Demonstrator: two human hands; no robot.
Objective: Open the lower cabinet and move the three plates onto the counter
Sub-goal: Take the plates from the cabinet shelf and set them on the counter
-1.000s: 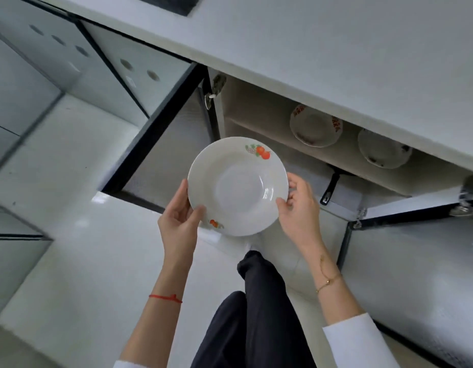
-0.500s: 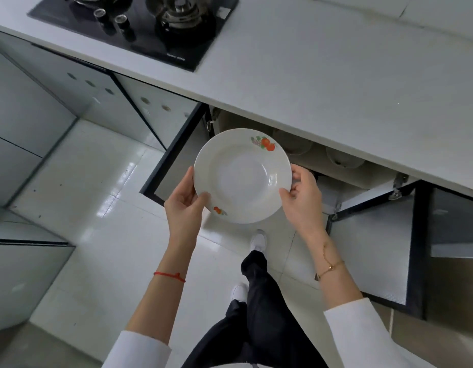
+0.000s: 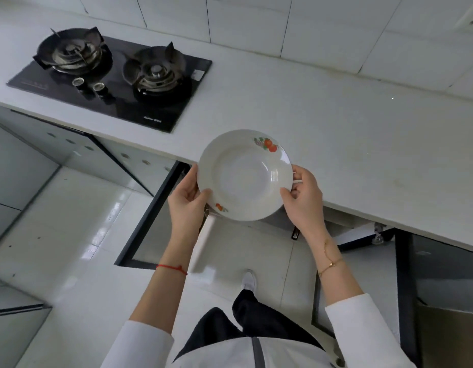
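A white deep plate with small orange fruit prints on its rim is held level at the front edge of the white counter, partly over it. My left hand grips its left rim and my right hand grips its right rim. Below the counter the lower cabinet stands open, its left door and right door swung outward. The cabinet's inside and any other plates are hidden under the counter edge.
A black two-burner gas hob is set into the counter at the left. A tiled wall runs behind the counter. Closed glossy cabinet fronts line the left side above a white tiled floor.
The plate has risen from in front of the open cabinet to counter height, held in both hands. The view has lifted, so the shelf with two other plates has dropped out of sight.
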